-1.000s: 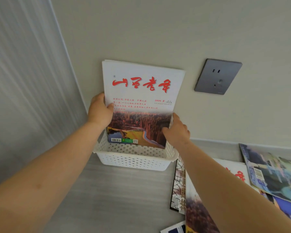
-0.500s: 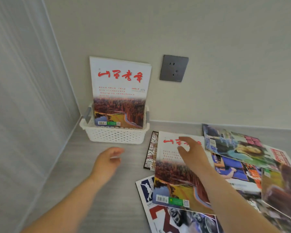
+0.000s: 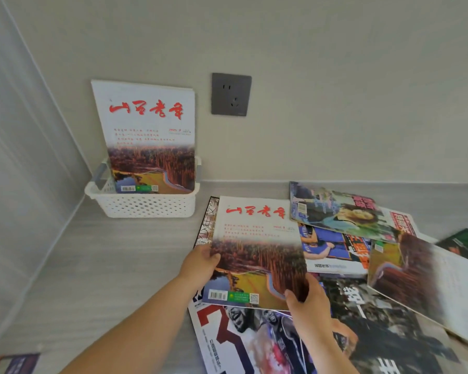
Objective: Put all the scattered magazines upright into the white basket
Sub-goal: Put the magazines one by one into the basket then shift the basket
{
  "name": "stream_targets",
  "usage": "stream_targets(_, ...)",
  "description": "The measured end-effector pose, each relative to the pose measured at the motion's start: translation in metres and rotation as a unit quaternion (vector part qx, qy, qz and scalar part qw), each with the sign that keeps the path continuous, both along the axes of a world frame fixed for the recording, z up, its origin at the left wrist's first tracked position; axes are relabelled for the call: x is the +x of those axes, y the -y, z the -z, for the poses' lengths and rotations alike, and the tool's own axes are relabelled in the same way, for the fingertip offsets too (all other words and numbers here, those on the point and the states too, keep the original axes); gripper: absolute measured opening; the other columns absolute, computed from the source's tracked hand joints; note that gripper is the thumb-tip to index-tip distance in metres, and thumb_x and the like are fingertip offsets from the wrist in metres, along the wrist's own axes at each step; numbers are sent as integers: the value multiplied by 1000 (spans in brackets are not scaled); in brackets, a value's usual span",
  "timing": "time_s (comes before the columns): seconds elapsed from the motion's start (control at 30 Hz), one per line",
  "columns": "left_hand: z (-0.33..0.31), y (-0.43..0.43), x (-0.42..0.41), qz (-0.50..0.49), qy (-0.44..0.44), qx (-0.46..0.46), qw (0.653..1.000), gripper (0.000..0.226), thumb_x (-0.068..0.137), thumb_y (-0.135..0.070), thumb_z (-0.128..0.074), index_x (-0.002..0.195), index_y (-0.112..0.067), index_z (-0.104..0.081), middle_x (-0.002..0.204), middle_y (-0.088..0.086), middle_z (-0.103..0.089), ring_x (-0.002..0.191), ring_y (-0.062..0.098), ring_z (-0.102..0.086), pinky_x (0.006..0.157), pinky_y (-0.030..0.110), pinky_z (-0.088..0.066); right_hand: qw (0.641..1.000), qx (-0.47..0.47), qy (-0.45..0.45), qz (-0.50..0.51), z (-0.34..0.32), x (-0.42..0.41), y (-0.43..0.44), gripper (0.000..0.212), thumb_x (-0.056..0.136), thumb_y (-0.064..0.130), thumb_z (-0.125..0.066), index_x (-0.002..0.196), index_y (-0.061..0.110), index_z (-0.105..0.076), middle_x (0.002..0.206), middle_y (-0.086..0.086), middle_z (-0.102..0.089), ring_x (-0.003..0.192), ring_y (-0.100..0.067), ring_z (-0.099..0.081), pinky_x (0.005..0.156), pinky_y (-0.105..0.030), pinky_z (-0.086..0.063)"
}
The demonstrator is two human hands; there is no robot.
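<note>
You've let go of the first magazine (image 3: 146, 130) — it's standing upright in the white basket (image 3: 146, 205) now. You're already grabbing the next magazine (image 3: 257, 252) off the pile (image 3: 333, 249): left hand (image 3: 200, 265) pinching its left edge, right hand (image 3: 308, 306) its bottom corner. Plenty more are lying on the surface (image 3: 106, 265).

- white basket (image 3: 143, 205): 1, far left, against the wall.
- upright magazine (image 3: 146, 125) in the basket: 1.
- held magazine (image 3: 257, 247), with the same red title: 1, over the pile.
- loose magazines (image 3: 389, 333) lying flat, right side: at least 7 covers counted; they overlap, so exact total not determinable.
- printed corner (image 3: 14, 363), near left edge: 1, mostly cut off.
- wall socket (image 3: 230, 94): 1.
- hands: 2, left hand (image 3: 197, 265) and right hand (image 3: 308, 306).
</note>
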State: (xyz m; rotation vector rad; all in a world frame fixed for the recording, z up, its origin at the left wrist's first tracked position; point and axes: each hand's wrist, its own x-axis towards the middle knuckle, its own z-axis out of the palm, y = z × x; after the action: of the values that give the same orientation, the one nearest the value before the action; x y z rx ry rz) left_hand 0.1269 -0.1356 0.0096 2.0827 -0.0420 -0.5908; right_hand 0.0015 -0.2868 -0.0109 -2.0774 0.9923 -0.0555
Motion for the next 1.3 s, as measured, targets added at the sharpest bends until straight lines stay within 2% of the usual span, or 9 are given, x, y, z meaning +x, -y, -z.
stream_targets(0.17, 3, 10, 20, -21, -47, 30, 998, 45, 93, -33, -38, 126, -2, -44, 125, 18, -56, 110, 31, -53, 94, 35, -45, 973, 173, 61, 138, -12, 14, 28, 41, 88, 7, -50, 127, 0, -42, 117, -17, -58, 103, -30, -54, 78, -28, -34)
stream_targets(0.23, 0, 16, 23, -2, -67, 15, 998, 42, 95, -31, -35, 126, -4, -44, 122, 17, -58, 104, 29, -55, 84, 35, -49, 975, 179, 40, 125, -13, 19, 35, 27, 89, 6, -47, 114, -2, -52, 102, -15, -58, 84, -28, -53, 66, -28, -40)
stream_targets(0.37, -1, 30, 30, 48, -33, 12, 998, 38, 93, -15, -40, 131, -8, -39, 135, 13, -51, 121, 28, -49, 99, 34, -40, 979, 198, -4, 50, -12, 22, 44, 24, 91, 5, -40, 112, 9, -50, 94, -13, -55, 56, -23, -48, 28, -18, -38)
stream_targets(0.5, -3, 28, 35, 57, -23, -16, 998, 44, 86, 6, -40, 128, -7, -40, 122, 14, -56, 96, 21, -54, 79, 26, -44, 981, 194, -2, 25, -15, 20, 47, 23, 90, 3, -40, 106, 17, -49, 102, -11, -57, 66, -23, -57, 33, -21, -44)
stream_targets(0.6, -9, 19, 32, 72, -13, -49, 996, 49, 83, 10, -43, 128, -8, -37, 102, 4, -54, 88, 16, -53, 62, 18, -43, 987, 159, 2, -10, -15, 15, 43, 21, 87, -3, -43, 98, 14, -48, 99, -15, -59, 81, -27, -57, 56, -28, -47)
stream_targets(0.9, -67, -23, 32, 33, 180, -84, 980, 40, 91, -7, -45, 131, -11, -39, 134, 6, -52, 121, 19, -48, 90, 21, -33, 985, 117, 94, -79, -46, 28, 13, 38, 83, -12, -44, 98, 23, -48, 86, -4, -63, 86, -25, -59, 69, -22, -43)
stream_targets(0.97, -83, -37, 38, 24, 230, -66, 971, 36, 92, -11, -44, 128, -12, -45, 131, 5, -56, 117, 19, -52, 86, 20, -34, 985, 80, 116, -96, -58, 45, 1, 34, 83, -10, -46, 86, 24, -45, 81, -6, -61, 76, -24, -57, 62, -17, -43)
stream_targets(1.1, -112, -68, 65, -6, 296, -79, 952, 33, 89, -8, -49, 122, -9, -54, 122, 8, -61, 106, 17, -55, 87, 24, -39, 983, 20, 159, -90, -81, 87, -25, 35, 82, -3, -51, 77, 30, -44, 83, -6, -62, 82, -29, -60, 75, -40, -50)
stream_targets(1.3, -141, -110, 123, -82, 333, -122, 931, 29, 88, -4, -50, 115, -3, -59, 99, -3, -57, 83, 7, -58, 68, 13, -48, 978, -19, 145, -151, -112, 169, -56, 16, 82, 2, -56, 97, 3, -61, 72, -9, -59, 74, -29, -58, 75, -44, -51)
